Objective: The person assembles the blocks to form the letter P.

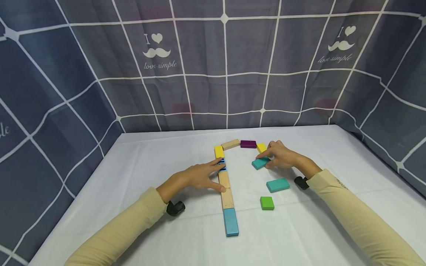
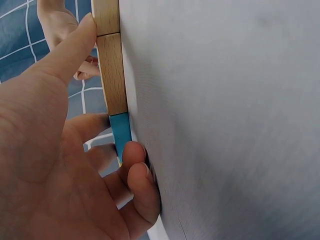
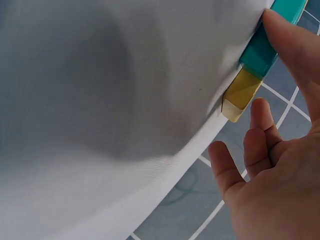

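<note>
My right hand pinches a teal block between thumb and index finger, low over the white cloth. Just beyond it lies a yellow block; in the right wrist view this yellow block abuts the teal block. My left hand lies along a row of blocks, fingers spread and fairly straight. Its fingertips rest over a blue patterned block, and its thumb touches the side of the row near two wooden blocks. A yellow block tops the row and a blue block ends it nearest me.
A wooden block and a purple block curve from the row's far end toward my right hand. Nearer me on the right lie a loose teal block and a green block. A grey checked curtain stands behind the table.
</note>
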A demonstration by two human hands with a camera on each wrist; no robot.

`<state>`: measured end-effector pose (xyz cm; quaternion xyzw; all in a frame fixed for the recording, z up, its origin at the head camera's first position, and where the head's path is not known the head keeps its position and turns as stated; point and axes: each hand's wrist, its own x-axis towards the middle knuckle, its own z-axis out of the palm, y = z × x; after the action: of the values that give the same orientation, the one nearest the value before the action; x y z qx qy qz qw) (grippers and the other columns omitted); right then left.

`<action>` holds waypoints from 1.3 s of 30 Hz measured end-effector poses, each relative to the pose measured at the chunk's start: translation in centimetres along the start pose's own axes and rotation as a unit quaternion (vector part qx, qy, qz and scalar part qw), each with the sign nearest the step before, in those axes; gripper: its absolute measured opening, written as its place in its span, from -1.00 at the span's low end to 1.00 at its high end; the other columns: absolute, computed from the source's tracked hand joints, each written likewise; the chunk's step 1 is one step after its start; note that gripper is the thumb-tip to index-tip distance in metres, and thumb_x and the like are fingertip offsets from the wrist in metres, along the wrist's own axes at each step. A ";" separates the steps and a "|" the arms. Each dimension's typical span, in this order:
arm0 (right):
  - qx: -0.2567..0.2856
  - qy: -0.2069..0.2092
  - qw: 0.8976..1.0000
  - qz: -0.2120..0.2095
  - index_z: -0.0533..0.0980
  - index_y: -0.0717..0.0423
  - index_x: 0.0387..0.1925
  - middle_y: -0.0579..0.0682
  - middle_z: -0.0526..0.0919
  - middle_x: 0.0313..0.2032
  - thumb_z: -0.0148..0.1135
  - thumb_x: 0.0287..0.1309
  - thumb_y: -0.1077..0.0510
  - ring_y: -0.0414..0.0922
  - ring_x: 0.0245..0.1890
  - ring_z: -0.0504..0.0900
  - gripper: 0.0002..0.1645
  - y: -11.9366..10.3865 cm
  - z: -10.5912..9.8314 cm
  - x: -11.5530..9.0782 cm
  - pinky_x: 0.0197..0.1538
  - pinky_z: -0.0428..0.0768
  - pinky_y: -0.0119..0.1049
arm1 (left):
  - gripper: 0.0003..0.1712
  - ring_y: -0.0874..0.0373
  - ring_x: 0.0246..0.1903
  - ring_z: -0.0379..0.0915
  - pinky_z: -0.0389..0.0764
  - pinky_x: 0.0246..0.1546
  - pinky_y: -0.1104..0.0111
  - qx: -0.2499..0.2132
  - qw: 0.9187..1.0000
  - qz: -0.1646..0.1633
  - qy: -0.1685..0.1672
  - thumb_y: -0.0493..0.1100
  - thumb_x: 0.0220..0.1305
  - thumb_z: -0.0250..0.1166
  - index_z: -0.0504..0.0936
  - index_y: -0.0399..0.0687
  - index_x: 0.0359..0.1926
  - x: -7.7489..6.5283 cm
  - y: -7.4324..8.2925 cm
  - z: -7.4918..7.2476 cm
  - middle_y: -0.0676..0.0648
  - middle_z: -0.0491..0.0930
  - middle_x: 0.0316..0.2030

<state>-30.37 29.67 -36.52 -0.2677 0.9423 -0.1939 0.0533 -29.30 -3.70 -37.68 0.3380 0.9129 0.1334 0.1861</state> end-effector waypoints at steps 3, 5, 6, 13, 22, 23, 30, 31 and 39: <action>-0.004 0.002 1.000 -0.004 0.68 0.07 0.04 0.03 0.43 -0.32 0.46 0.04 0.28 0.02 -0.23 0.22 -0.54 0.0 0.0 0.0 -0.24 0.21 -0.15 | 0.10 0.02 0.45 0.01 0.24 0.29 -0.07 0.000 1.000 0.000 0.000 0.53 0.07 0.26 0.10 0.29 0.54 0.0 0.0 -0.1 0.15 -0.15 0.55; -0.006 0.002 1.000 -0.004 0.66 0.08 0.08 0.03 0.42 -0.34 0.46 0.04 0.27 0.02 -0.24 0.21 -0.51 -0.1 0.0 -0.1 -0.25 0.20 -0.16 | 0.11 0.01 0.45 0.01 0.23 0.30 -0.09 -0.002 1.000 0.000 -0.001 0.53 0.06 0.26 0.10 0.28 0.54 0.0 0.0 -0.1 0.14 -0.16 0.55; -0.008 0.001 1.000 -0.002 0.64 0.08 0.11 0.04 0.41 -0.34 0.46 0.04 0.26 0.02 -0.24 0.21 -0.48 0.0 0.0 -0.1 -0.25 0.20 -0.16 | 0.11 0.00 0.45 0.01 0.22 0.30 -0.10 -0.004 1.000 0.001 0.000 0.53 0.07 0.26 0.10 0.27 0.54 0.0 0.0 -0.1 0.13 -0.16 0.55; 0.016 0.012 1.000 0.014 0.57 0.13 0.19 0.07 0.45 -0.23 0.49 0.04 0.11 0.07 -0.15 0.24 -0.36 -0.3 -0.3 -1.0 -0.20 0.28 -0.14 | 0.11 -0.01 0.45 0.02 0.20 0.30 -0.12 -0.005 1.000 0.005 0.001 0.53 0.07 0.25 0.10 0.25 0.54 0.0 0.1 -0.2 0.12 -0.15 0.55; 0.038 -0.020 0.999 0.008 0.67 0.10 0.04 0.01 0.43 -0.31 0.49 0.03 -0.08 0.05 -0.16 0.25 -0.44 -1.7 -0.2 -4.6 -0.21 0.31 -0.18 | 0.13 -0.03 0.45 0.03 0.25 0.29 -0.08 -0.002 1.000 -0.001 -0.002 0.57 0.04 0.24 0.08 0.31 0.55 0.3 0.0 -0.1 0.17 -0.19 0.55; 0.034 -0.026 0.999 0.011 0.67 0.09 0.03 -0.01 0.43 -0.31 0.49 0.02 -0.10 0.03 -0.16 0.25 -0.43 -1.8 -0.1 -5.0 -0.22 0.30 -0.19 | 0.13 -0.03 0.45 0.03 0.25 0.29 -0.08 -0.002 1.000 -0.001 -0.002 0.57 0.04 0.24 0.08 0.31 0.55 0.3 0.0 -0.1 0.17 -0.19 0.55; 0.015 -0.046 0.999 0.010 0.69 -0.04 -0.09 -0.12 0.44 -0.26 0.55 -0.08 -0.13 -0.06 -0.18 0.27 -0.50 -2.1 0.2 -6.8 -0.20 0.33 -0.24 | 0.11 -0.02 0.45 0.03 0.24 0.29 -0.10 -0.010 1.000 -0.003 -0.003 0.52 0.06 0.27 0.10 0.27 0.54 0.2 0.1 -0.3 0.16 -0.18 0.55; 0.015 -0.044 0.999 0.007 0.69 -0.06 -0.11 -0.14 0.45 -0.26 0.55 -0.08 -0.12 -0.07 -0.17 0.27 -0.53 -2.1 0.3 -6.9 -0.19 0.34 -0.24 | 0.11 -0.02 0.45 0.02 0.24 0.29 -0.09 -0.011 1.000 -0.002 -0.003 0.52 0.06 0.27 0.10 0.27 0.54 0.1 0.1 -0.3 0.16 -0.18 0.55; -0.004 0.006 1.000 -0.014 0.71 -0.07 -0.19 -0.13 0.46 -0.26 0.56 -0.05 -0.04 -0.09 -0.13 0.29 -0.65 -3.2 0.7 -5.2 -0.13 0.38 -0.21 | 0.12 -0.02 0.44 0.04 0.29 0.27 -0.06 -0.007 1.000 -0.003 -0.002 0.53 0.06 0.26 0.10 0.25 0.55 0.1 -0.1 -0.1 0.14 -0.17 0.55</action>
<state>-24.27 29.70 -35.90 -0.2802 0.9395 -0.1921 0.0436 -29.46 -3.73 -37.62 0.3340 0.9126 0.1387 0.1907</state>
